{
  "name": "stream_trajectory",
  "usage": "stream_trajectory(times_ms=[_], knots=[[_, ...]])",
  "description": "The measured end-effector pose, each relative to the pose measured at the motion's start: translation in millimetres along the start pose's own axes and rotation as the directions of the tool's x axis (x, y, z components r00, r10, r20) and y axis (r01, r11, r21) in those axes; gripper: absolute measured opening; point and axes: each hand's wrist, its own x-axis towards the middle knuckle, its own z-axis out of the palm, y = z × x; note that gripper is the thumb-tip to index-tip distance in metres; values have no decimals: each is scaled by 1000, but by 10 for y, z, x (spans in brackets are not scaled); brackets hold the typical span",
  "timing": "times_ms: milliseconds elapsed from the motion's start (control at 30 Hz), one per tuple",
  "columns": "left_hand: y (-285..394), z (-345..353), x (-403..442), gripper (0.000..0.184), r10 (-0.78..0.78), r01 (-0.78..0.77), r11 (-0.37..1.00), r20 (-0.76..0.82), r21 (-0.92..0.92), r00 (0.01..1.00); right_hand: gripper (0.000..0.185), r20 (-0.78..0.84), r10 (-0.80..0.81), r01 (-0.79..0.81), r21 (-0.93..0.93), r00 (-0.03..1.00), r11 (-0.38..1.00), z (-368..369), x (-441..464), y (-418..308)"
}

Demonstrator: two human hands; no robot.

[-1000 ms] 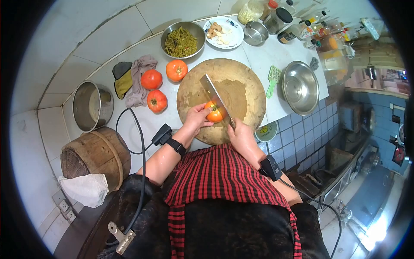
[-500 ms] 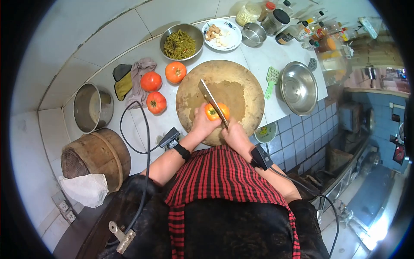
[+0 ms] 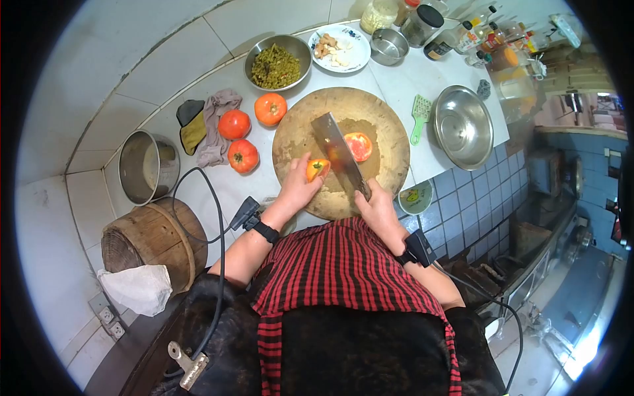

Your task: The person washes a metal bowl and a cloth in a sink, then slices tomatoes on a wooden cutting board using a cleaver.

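Observation:
On the round wooden chopping board [image 3: 297, 119] lies a tomato half [image 3: 358, 146] with its red cut face up. My left hand [image 3: 299, 186] grips the other tomato half [image 3: 317, 169], which shows yellow-orange skin and a green stem end, at the board's left front. In my right hand [image 3: 378, 208] is the handle of a cleaver [image 3: 340, 152]; its broad blade is tilted between the two halves. Three whole tomatoes sit left of the board: one tomato [image 3: 271, 109] at the back, another tomato [image 3: 234, 124] beside it, and a third tomato [image 3: 243, 156] nearer me.
Behind the board stand a bowl of chopped greens [image 3: 279, 63] and a plate [image 3: 356, 49] with ginger and garlic. To the right are a green grater [image 3: 420, 119] and a steel basin [image 3: 462, 129]. A pot [image 3: 146, 166] and wooden bucket [image 3: 155, 237] stand left. A cable hangs near my left arm.
The cleaver has passed through the tomato and split it. One half now lies cut face up on the board; my left hand has moved left with the other, my right hand slightly right.

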Motion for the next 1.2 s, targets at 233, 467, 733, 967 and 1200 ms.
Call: stream_trajectory(times_ms=[233,467,733,967,1200], knots=[[-86,132,-40,54,-12,12,1000,17,-25,1000,21,-33,-32,37,151,999,988,42,-137,-185],[-102,227,-60,57,8,-8,999,-4,-46,1000,21,-26,-32,33,31,999,999,76,-112,-186],[-181,294,-37,60,37,-37,999,1,-21,999,22,39,-72,76,-119,997,990,212,23,-178],[-119,304,-84,58,37,-36,998,8,-46,999,27,55,-14,22,-151,998,988,552,266,34],[116,-13,-177,51,90,-90,991,0,-99,996,36,278,89,-173,294,957,940,236,425,219]])
